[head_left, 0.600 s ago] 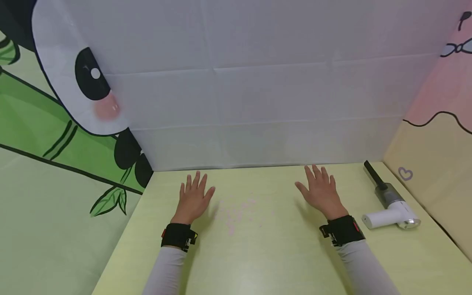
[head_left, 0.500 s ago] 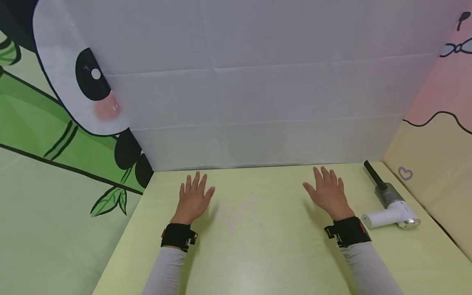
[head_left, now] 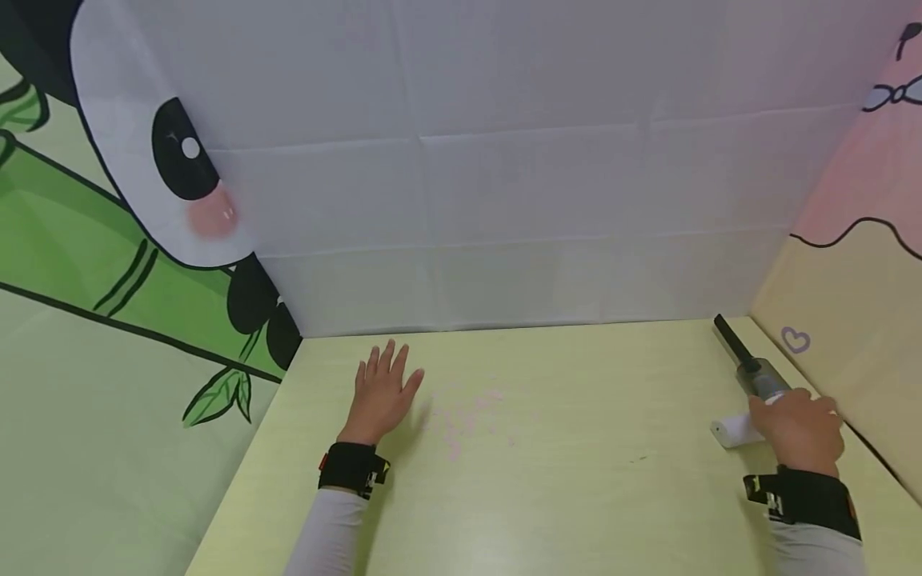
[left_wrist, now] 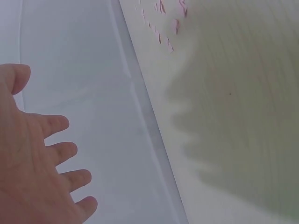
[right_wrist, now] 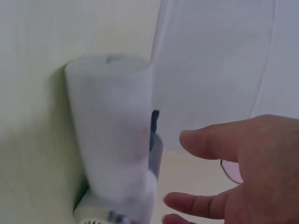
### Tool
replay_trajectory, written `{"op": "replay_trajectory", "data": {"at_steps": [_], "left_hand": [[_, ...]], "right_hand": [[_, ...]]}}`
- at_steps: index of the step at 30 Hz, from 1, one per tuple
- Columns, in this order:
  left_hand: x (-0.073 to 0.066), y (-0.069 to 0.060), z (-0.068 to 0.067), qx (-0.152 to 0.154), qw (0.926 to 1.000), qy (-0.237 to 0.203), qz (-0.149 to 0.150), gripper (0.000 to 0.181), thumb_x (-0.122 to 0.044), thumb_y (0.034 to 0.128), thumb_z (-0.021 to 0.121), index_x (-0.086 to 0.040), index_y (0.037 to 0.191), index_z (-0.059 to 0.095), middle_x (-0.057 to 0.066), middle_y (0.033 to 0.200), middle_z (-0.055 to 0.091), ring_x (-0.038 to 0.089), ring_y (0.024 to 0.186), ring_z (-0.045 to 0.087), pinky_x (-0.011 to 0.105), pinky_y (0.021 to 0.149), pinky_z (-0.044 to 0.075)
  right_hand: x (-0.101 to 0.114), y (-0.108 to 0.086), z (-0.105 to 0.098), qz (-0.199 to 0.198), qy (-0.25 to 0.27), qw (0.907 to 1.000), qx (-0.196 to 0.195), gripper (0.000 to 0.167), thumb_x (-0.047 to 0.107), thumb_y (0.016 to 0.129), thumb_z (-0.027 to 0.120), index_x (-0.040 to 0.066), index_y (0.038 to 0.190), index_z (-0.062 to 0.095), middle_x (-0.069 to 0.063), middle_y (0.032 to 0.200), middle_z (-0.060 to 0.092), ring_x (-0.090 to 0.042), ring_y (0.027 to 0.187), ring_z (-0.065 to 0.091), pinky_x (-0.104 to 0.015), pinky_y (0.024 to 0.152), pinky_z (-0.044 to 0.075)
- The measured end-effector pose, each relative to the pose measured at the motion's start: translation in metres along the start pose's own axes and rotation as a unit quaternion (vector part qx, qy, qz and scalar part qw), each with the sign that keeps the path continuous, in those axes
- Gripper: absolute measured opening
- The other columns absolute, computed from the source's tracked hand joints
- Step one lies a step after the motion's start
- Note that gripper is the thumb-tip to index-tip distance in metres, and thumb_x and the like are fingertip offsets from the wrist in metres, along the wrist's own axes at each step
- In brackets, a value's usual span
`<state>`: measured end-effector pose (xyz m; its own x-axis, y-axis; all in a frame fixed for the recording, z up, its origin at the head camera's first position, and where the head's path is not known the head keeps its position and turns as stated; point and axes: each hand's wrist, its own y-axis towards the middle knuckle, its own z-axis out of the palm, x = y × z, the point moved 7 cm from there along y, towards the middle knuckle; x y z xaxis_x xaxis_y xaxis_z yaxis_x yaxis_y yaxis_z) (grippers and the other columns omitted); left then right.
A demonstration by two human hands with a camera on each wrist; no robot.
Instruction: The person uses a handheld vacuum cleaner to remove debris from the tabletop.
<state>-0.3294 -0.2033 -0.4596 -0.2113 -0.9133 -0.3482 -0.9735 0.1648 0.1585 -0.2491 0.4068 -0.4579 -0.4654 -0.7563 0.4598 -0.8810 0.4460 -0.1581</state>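
A white and grey handheld vacuum cleaner (head_left: 742,430) with a black crevice nozzle lies at the right side of the table. My right hand (head_left: 799,432) is over its body and hides part of it in the head view. In the right wrist view, the thumb and fingers of the right hand (right_wrist: 266,172) are spread, with a gap between them and the vacuum's white handle (right_wrist: 112,130). My left hand (head_left: 378,404) hovers over the left part of the table with its fingers extended, holding nothing. Small pink scraps (head_left: 468,420) are scattered to its right.
The pale yellow table (head_left: 576,496) meets a whitish sheet (head_left: 504,200) at the back. A printed wall covering with a purple heart (head_left: 795,340) stands close along the right edge. Green printed cloth (head_left: 94,400) is on the left.
My right hand has moved to the right, from beside the vacuum cleaner to over its body. My left hand has stayed nearly in place.
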Motion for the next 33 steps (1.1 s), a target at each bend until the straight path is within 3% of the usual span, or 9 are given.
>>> {"op": "replay_trajectory", "data": {"at_steps": [8, 14, 17, 20, 23, 26, 29, 31, 33], "left_hand": [[-0.006, 0.002, 0.003, -0.004, 0.9999, -0.002, 0.012, 0.067, -0.050, 0.1090, 0.036, -0.007, 0.160, 0.028, 0.021, 0.167, 0.017, 0.045, 0.154, 0.009, 0.066, 0.120, 0.006], [-0.017, 0.001, 0.005, -0.022, 0.9990, 0.004, 0.040, 0.065, -0.048, 0.1089, 0.039, -0.005, 0.157, 0.033, 0.023, 0.163, 0.026, 0.046, 0.151, 0.020, 0.067, 0.119, 0.015], [-0.022, 0.001, 0.007, -0.029, 0.9983, 0.004, 0.050, 0.064, -0.046, 0.1087, 0.041, -0.004, 0.156, 0.035, 0.023, 0.162, 0.029, 0.046, 0.150, 0.023, 0.066, 0.118, 0.018], [-0.028, 0.002, 0.009, -0.028, 0.9979, 0.002, 0.058, 0.064, -0.046, 0.1086, 0.042, -0.003, 0.156, 0.035, 0.023, 0.162, 0.029, 0.045, 0.149, 0.024, 0.065, 0.119, 0.019], [-0.039, 0.006, 0.013, -0.023, 0.9973, 0.004, 0.070, 0.063, -0.045, 0.1089, 0.041, -0.003, 0.156, 0.035, 0.023, 0.162, 0.030, 0.044, 0.149, 0.025, 0.062, 0.119, 0.020], [-0.056, 0.009, 0.018, -0.024, 0.9952, 0.018, 0.093, 0.061, -0.042, 0.1083, 0.045, -0.001, 0.154, 0.038, 0.022, 0.158, 0.037, 0.042, 0.146, 0.033, 0.057, 0.119, 0.026], [-0.084, 0.008, 0.022, -0.039, 0.9908, 0.035, 0.125, 0.057, -0.037, 0.1057, 0.054, 0.000, 0.149, 0.045, 0.021, 0.148, 0.050, 0.039, 0.137, 0.046, 0.052, 0.112, 0.039], [-0.114, 0.007, 0.027, -0.050, 0.9848, 0.052, 0.158, 0.054, -0.033, 0.1034, 0.060, -0.001, 0.145, 0.049, 0.019, 0.140, 0.057, 0.037, 0.130, 0.054, 0.049, 0.105, 0.046], [-0.155, 0.007, 0.036, -0.052, 0.9760, 0.076, 0.197, 0.051, -0.032, 0.1023, 0.061, -0.003, 0.143, 0.052, 0.014, 0.135, 0.061, 0.033, 0.125, 0.057, 0.045, 0.100, 0.050]], "right_hand": [[-0.034, 0.003, -0.001, 0.078, 0.020, 0.9968, 0.003, 0.087, 0.049, 0.100, 0.041, -0.033, 0.124, 0.021, -0.045, 0.103, 0.029, -0.059, 0.087, 0.047, -0.060, 0.067, 0.044], [-0.048, 0.001, 0.008, 0.115, 0.011, 0.9931, 0.024, 0.108, 0.064, 0.098, 0.034, -0.029, 0.142, 0.000, -0.056, 0.117, 0.034, -0.065, 0.107, 0.044, -0.065, 0.083, 0.044], [-0.054, -0.001, 0.015, 0.119, 0.007, 0.9912, 0.057, 0.123, 0.076, 0.094, 0.027, -0.028, 0.141, -0.017, -0.047, 0.104, 0.052, -0.062, 0.106, 0.048, -0.063, 0.085, 0.044], [-0.056, -0.001, 0.019, 0.130, 0.029, 0.9885, 0.072, 0.133, 0.084, 0.089, 0.028, -0.028, 0.136, -0.025, -0.037, 0.091, 0.055, -0.058, 0.102, 0.049, -0.060, 0.084, 0.045], [-0.059, 0.000, 0.020, 0.150, 0.066, 0.9844, 0.065, 0.133, 0.081, 0.089, 0.033, -0.028, 0.138, -0.024, -0.043, 0.101, 0.049, -0.059, 0.105, 0.047, -0.062, 0.086, 0.045], [-0.067, 0.000, 0.016, 0.169, 0.104, 0.9793, 0.041, 0.121, 0.070, 0.092, 0.042, -0.026, 0.144, -0.011, -0.049, 0.111, 0.038, -0.061, 0.106, 0.042, -0.061, 0.083, 0.046], [-0.075, -0.003, 0.008, 0.177, 0.126, 0.9760, 0.009, 0.105, 0.058, 0.094, 0.048, -0.028, 0.140, 0.009, -0.046, 0.107, 0.040, -0.057, 0.099, 0.044, -0.055, 0.071, 0.048], [-0.079, -0.005, 0.003, 0.178, 0.127, 0.9757, -0.010, 0.097, 0.053, 0.094, 0.049, -0.029, 0.135, 0.019, -0.043, 0.105, 0.042, -0.053, 0.094, 0.046, -0.050, 0.064, 0.047], [-0.081, -0.008, -0.001, 0.171, 0.120, 0.9775, -0.030, 0.092, 0.051, 0.095, 0.049, -0.030, 0.130, 0.026, -0.041, 0.104, 0.045, -0.052, 0.092, 0.049, -0.048, 0.061, 0.047]]}}
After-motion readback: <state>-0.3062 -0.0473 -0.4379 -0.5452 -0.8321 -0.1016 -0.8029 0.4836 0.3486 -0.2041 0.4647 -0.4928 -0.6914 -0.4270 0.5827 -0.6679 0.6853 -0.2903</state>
